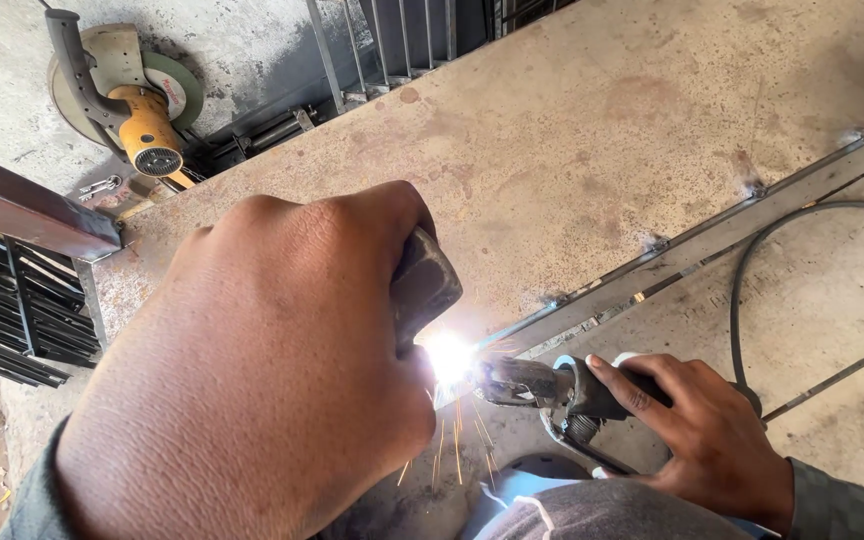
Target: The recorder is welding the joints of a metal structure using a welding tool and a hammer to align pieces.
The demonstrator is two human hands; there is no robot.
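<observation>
Bare hands, L (252, 370) & R (712, 440); grey sleeves (842, 505), both wrists.

Left hand (252, 370) in the near foreground, closed around a handle (422, 285), left of the arc (449, 357). Right hand (707, 435) at lower right, gripping the electrode holder (542, 385), whose tip meets the arc at the edge of the steel sheet (572, 150). Cable (752, 260) runs behind the right hand. Cut-off saw (132, 100) lies on the floor at far left, beyond the sheet; metal grille (12, 310) at the left edge.
</observation>
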